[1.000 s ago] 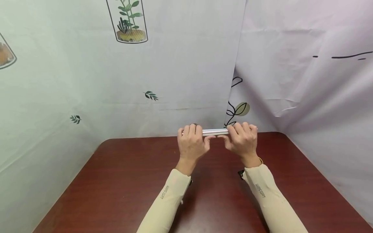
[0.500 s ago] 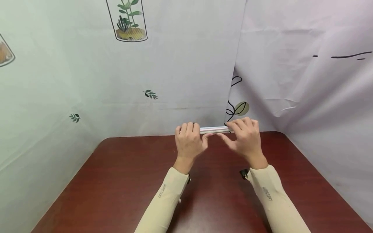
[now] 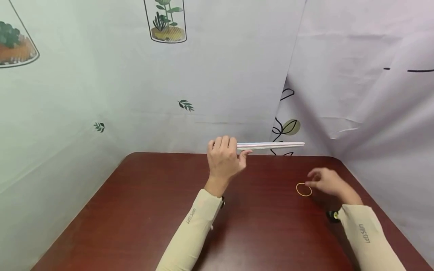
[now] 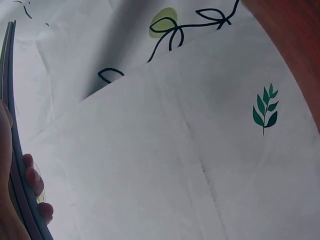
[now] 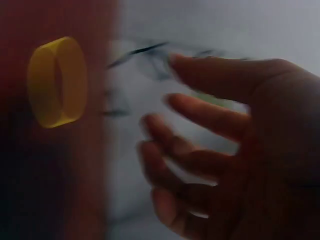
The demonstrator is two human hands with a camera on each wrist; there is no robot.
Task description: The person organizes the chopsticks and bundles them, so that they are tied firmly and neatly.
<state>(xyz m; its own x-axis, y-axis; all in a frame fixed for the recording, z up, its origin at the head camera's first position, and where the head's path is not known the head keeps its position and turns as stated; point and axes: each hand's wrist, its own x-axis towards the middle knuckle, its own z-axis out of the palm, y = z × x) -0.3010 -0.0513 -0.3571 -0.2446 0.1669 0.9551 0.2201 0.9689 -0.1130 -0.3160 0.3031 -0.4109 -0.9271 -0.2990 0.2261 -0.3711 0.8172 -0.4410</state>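
My left hand [image 3: 223,160] grips a bundle of thin pale sticks [image 3: 271,145] at one end, above the table's far edge; the free ends point right. In the left wrist view the fingers [image 4: 34,175] curl round the sticks [image 4: 17,170]. A yellow ring-shaped band [image 3: 304,189] is at the right part of the table, just left of my right hand [image 3: 330,182]. In the right wrist view the blurred band [image 5: 57,82] stands apart from the right hand [image 5: 235,145], whose fingers are loosely bent with nothing between them.
The dark red table [image 3: 162,210] extends under both arms. Pale printed curtains [image 3: 220,75] hang behind it and along both sides. A black device [image 3: 333,216] is on the right wrist.
My right hand has let go of the sticks and moved right and down, leaving their right ends bare. The yellow band, earlier at the right wrist, is now off it. The view has shifted slightly.
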